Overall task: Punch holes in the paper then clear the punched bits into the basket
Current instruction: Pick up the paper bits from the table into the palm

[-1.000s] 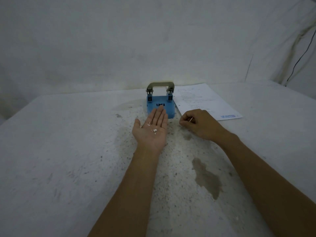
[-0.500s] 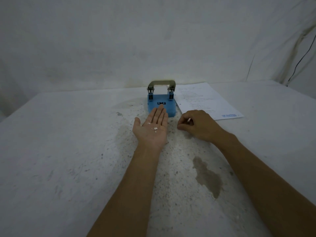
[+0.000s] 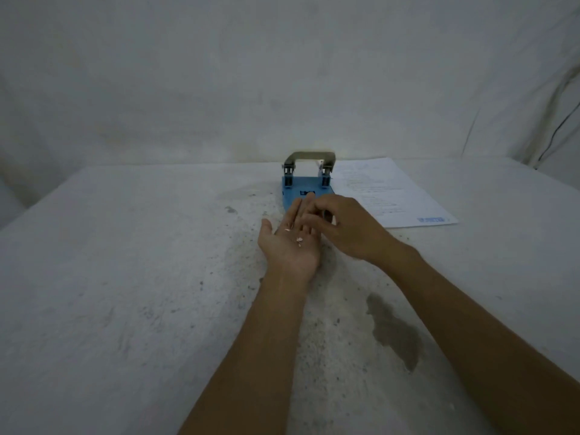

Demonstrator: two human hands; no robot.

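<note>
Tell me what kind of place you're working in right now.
Probably a makeshift desk or recording setup, not a proper office: a stained white table backed by draped white cloth, with only a blue hole punch and a printed paper on it. No basket is in view.

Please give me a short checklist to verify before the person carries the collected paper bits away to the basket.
1. Left hand is palm up and flat enough to keep the bits: ok.
2. Punched bits lie on the palm, not at its edge: ok.
3. Right hand has released the bit it brought over the left fingers: cannot tell, its fingertips are pinched and blurred.
4. More bits are left on the table: cannot tell, the surface is speckled.
5. Basket is in sight, so the path is known: not ok, no basket is visible.
6. Hole punch and paper lie clear of the arms: ok.
</note>
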